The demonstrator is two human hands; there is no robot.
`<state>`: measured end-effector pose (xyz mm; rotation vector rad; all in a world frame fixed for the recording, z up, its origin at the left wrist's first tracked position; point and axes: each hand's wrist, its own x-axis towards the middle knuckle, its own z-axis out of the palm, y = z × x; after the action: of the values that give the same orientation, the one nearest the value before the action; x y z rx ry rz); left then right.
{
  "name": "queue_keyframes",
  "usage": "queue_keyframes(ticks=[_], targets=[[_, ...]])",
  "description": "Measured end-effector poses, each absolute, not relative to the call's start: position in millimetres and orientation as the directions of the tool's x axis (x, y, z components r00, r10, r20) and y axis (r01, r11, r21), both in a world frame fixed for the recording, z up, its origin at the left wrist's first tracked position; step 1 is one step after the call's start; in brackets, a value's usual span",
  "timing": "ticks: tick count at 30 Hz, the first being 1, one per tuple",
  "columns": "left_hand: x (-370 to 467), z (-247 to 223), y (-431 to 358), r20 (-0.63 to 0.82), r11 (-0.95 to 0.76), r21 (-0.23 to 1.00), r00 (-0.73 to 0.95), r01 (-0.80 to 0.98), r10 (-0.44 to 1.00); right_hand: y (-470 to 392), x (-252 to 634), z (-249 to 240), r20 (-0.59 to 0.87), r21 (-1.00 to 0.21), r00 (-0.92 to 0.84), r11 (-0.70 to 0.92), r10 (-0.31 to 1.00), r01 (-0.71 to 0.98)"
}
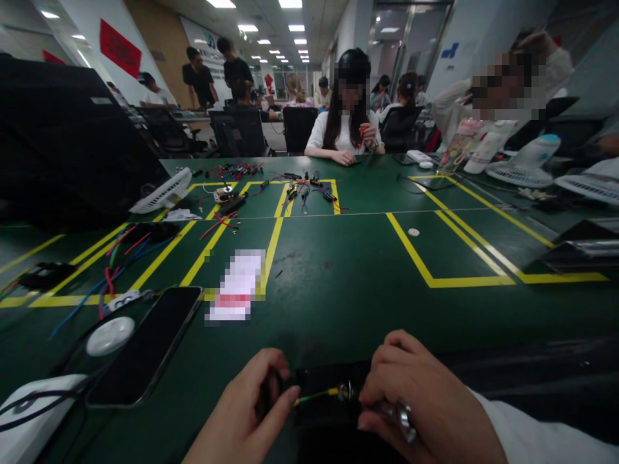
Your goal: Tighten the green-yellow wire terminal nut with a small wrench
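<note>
In the near middle my left hand (pixel 254 403) is closed, thumb against curled fingers, at one end of a short yellow-green wire (pixel 314 396). Something dark also shows between those fingers, too shaded to name. The wire's other end meets a small shiny metal fitting (pixel 345 390), close to the fingertips of my right hand (pixel 411 393). That right hand is closed around a shiny metal tool (pixel 405 420), its kind mostly covered by the fingers. Beneath both hands lies a black object (pixel 314 425), whose shape is lost in shadow.
Left of my hands lie a dark phone (pixel 147 348), a white round disc (pixel 111 335) and a white device with black cables (pixel 33 415). Loose wires (pixel 113 264) and yellow tape (pixel 474 281) mark the green table (pixel 338 303). A person (pixel 345 129) sits opposite.
</note>
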<state>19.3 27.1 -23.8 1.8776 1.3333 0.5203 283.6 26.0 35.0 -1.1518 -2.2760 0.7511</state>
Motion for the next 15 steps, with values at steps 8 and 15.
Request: queue_keyframes(ticks=[8, 15], targets=[[20.3, -21.1, 28.7, -0.180, -0.185, 0.720, 0.437, 0.669, 0.881, 24.2, 285.4, 29.4, 0.160, -0.646, -0.564, 0.518, 0.810, 0.560], [21.3, -22.2, 32.0, -0.151, -0.113, 0.809, 0.390, 0.576, 0.909, 25.3, 283.1, 36.2, 0.096, -0.595, -0.618, 0.542, 0.780, 0.593]])
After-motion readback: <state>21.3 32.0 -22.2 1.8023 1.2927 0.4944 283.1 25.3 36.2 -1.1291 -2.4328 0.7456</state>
